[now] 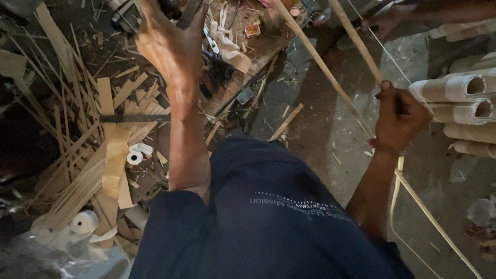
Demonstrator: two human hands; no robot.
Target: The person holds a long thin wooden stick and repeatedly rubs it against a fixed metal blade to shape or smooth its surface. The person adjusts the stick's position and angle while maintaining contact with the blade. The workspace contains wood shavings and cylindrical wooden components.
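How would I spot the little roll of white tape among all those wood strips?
Start at the heap of pale wood strips left of the person's dark blue shirt. Two white rolls lie there; the small tape roll sits higher, beside the left forearm. Unlike the bigger roll below, its dark centre hole faces up.

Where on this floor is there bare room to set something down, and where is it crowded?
Bare concrete floor lies open between the long stick and the dark shirt. Crowded: wood strips on the left, paper rolls on the right.
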